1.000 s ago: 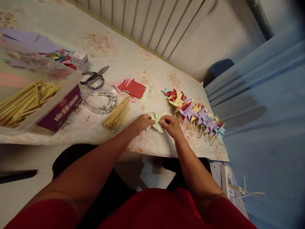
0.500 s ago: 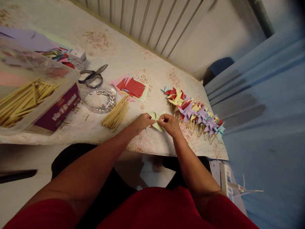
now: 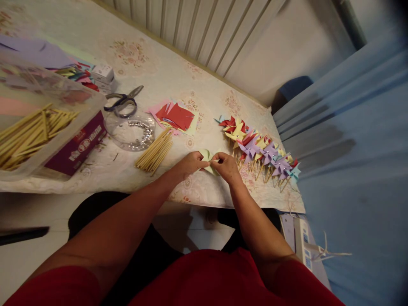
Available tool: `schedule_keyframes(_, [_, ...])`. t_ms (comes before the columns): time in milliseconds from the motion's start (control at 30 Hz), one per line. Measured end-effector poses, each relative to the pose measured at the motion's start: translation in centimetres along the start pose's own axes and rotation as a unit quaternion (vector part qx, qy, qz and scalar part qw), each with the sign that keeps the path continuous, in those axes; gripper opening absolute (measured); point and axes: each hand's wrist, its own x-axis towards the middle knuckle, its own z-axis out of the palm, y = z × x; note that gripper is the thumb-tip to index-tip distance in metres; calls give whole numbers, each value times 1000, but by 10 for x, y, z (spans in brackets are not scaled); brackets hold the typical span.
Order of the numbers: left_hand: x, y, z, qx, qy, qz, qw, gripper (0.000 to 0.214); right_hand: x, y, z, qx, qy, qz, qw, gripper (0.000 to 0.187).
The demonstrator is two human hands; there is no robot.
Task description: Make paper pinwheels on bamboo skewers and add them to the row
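Observation:
Near the table's front edge, a pale green paper pinwheel [image 3: 205,154] with curled-in blades is held between my two hands. My left hand [image 3: 191,163] pinches it from the left, thumb at the centre. My right hand [image 3: 225,165] pinches the same centre from the right, its fingertips meeting the left thumb. The fingers cover much of the paper, and anything small at its centre is hidden. Left of my hands lies a bundle of thin wooden sticks [image 3: 154,152]. Several finished pinwheels [image 3: 250,148] in red, yellow, purple and blue lie in a row to the right.
Cut paper squares [image 3: 180,117] are stacked behind the sticks. A clear round dish [image 3: 129,142] holds small shiny metal pieces, with scissors [image 3: 125,102] at its back rim. A plastic bin [image 3: 92,108] with more sticks stands left. A blue curtain [image 3: 357,148] hangs at the right.
My left hand has shifted slightly and its thumb now reaches further over the pinwheel's centre. The green blades look more gathered between the fingers. Everything else stays in place.

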Motion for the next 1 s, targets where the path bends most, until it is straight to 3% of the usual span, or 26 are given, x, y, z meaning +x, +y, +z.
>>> schedule_keyframes(200, [0, 2, 3, 15, 36, 7, 999, 6, -2, 2, 6, 35, 18, 0, 999, 13])
schedule_keyframes(400, [0, 4, 1, -9, 37, 29, 999, 4, -9, 7, 9, 201, 177, 7, 964, 53])
schedule_keyframes(500, [1, 4, 1, -29, 33, 32, 999, 7, -11, 11, 9, 266, 109, 46, 957, 47])
schedule_keyframes(567, [1, 2, 1, -36, 33, 31, 998, 11, -12, 13, 11, 278, 41, 72, 957, 36])
schedule_keyframes(633, [1, 1, 1, -35, 32, 32, 998, 12, -12, 14, 14, 275, 11, 87, 957, 31])
schedule_keyframes(1000, [4, -4, -1, -11, 38, 23, 999, 14, -3, 16, 27, 316, -6, 119, 941, 36])
